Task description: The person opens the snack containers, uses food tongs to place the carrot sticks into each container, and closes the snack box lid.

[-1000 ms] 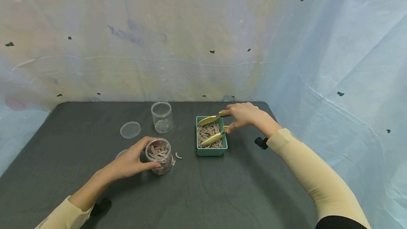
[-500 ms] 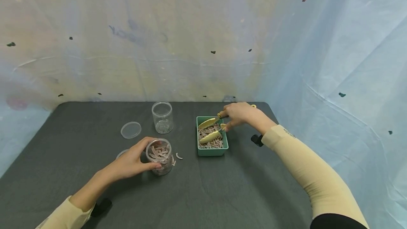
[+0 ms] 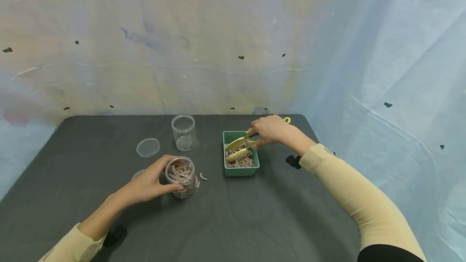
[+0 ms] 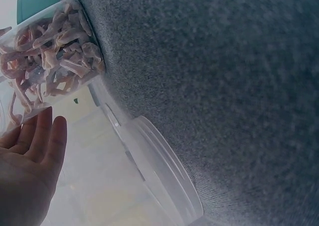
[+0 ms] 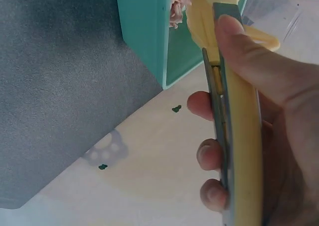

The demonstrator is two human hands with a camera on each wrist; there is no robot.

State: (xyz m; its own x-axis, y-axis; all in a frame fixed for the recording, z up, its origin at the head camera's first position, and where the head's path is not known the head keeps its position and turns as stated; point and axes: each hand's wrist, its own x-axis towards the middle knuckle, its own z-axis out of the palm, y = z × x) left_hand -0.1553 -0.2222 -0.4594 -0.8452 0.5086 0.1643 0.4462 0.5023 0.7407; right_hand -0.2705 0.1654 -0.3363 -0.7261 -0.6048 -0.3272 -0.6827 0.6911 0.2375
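Observation:
My left hand (image 3: 145, 187) holds a clear plastic jar (image 3: 188, 191), thumb on the near side and fingers round the far side. Pinkish-brown dried strips partly fill it; the left wrist view shows them through the jar's wall. With my right hand (image 3: 271, 128) I grip yellow-tipped tongs (image 5: 244, 136), thumb along one arm and fingers curled round the other. Both tong heads reach down into a green rectangular box (image 3: 242, 172) at the strips (image 3: 245, 163) inside. A slight gap separates the two heads in the head view.
Behind the held jar stands a second clear jar (image 3: 185, 142), with nothing inside. A clear round lid (image 3: 148, 148) lies to its left. Another lid (image 3: 136, 174) is partly hidden behind my left hand. Several loose strips (image 3: 203, 177) lie right of the held jar on the dark tabletop (image 3: 218, 221).
The tong heads have drawn closer together among the strips, and my right hand has shifted slightly left. My left hand and the jar stay in place.

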